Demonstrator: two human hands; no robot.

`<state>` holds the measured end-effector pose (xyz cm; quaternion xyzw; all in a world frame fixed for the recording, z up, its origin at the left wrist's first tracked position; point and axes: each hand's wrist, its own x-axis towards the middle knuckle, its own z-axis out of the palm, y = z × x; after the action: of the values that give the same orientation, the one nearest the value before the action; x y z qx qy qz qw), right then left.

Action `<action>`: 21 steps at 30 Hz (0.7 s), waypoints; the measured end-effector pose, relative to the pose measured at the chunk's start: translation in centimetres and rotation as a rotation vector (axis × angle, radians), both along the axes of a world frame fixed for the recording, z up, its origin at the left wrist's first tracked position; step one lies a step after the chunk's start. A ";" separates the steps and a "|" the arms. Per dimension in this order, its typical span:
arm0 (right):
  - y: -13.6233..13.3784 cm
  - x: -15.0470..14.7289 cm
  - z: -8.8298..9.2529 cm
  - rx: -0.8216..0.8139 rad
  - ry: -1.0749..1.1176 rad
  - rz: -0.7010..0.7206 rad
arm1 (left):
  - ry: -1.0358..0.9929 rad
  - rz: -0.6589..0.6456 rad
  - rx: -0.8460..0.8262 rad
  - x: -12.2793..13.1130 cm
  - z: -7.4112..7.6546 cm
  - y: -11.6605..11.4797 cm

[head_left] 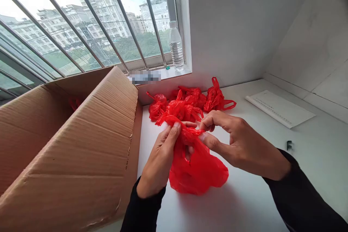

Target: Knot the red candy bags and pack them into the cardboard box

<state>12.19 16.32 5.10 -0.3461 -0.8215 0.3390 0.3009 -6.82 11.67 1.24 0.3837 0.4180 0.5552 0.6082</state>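
Note:
A red plastic bag (199, 170) hangs open-bodied over the white table, its upper part gathered between my two hands. My left hand (163, 148) pinches the bag's top edge with thumb on the near side; some of its fingers pass behind the plastic. On the other side, my right hand (228, 137) has thumb and forefinger closed at the bag's upper right edge. Whether anything lies inside the bag I cannot tell. Just beyond my hands sit several knotted red bags (179, 107), bunched against the wall.
A large open cardboard box (89, 145) stands at the left, with something red inside. A clear water bottle (176, 47) is on the windowsill by the barred window. On the table's right side lie a notepad (281, 108) and a small dark object (289, 145).

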 end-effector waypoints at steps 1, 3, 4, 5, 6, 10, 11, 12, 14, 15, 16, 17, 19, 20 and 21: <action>0.0 -0.1 -0.1 -0.012 0.002 0.008 | 0.000 -0.006 0.011 0.1 0.1 0.0; 0.2 -0.2 -0.2 -0.029 0.003 0.019 | 0.053 -0.024 0.044 0.2 0.5 -0.1; 0.2 -0.3 -0.3 -0.029 0.002 0.022 | 0.093 -0.033 0.063 0.2 0.6 -0.2; 0.3 -0.3 -0.3 -0.024 0.003 0.020 | 0.128 -0.040 0.079 0.2 0.7 -0.2; 0.4 -0.3 -0.3 -0.018 0.005 0.017 | 0.150 -0.040 0.087 0.2 0.7 -0.3; 0.4 -0.2 -0.4 -0.018 -0.017 0.004 | 0.136 0.006 0.061 0.1 -0.1 0.0; 0.4 -0.2 -0.4 -0.025 -0.030 0.008 | 0.130 0.012 0.052 0.1 -0.3 0.2; 0.3 -0.2 -0.4 -0.033 -0.047 0.021 | 0.125 0.014 0.049 0.0 -0.6 0.3; 0.3 -0.1 -0.5 -0.051 -0.080 0.067 | 0.106 0.010 0.051 0.0 -0.7 0.5; 0.3 -0.1 -0.5 -0.057 -0.099 0.097 | 0.102 -0.001 0.058 0.0 -0.7 0.5; 0.3 0.0 -0.5 -0.058 -0.120 0.125 | 0.108 -0.019 0.070 -0.1 -0.5 0.5; 0.4 0.1 -0.6 -0.056 -0.140 0.150 | 0.124 -0.043 0.086 -0.1 -0.3 0.4; 0.6 0.3 -0.6 -0.052 -0.164 0.180 | 0.179 -0.086 0.120 -0.2 0.3 0.2; 0.7 0.4 -0.6 -0.049 -0.167 0.184 | 0.215 -0.093 0.139 -0.3 0.6 0.1; 0.9 0.5 -0.6 -0.045 -0.158 0.180 | 0.250 -0.095 0.152 -0.5 0.9 -0.1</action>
<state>12.70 17.20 4.48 -0.3033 -0.8624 0.3548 0.1957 -7.29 11.59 2.10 0.5141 0.4286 0.5037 0.5461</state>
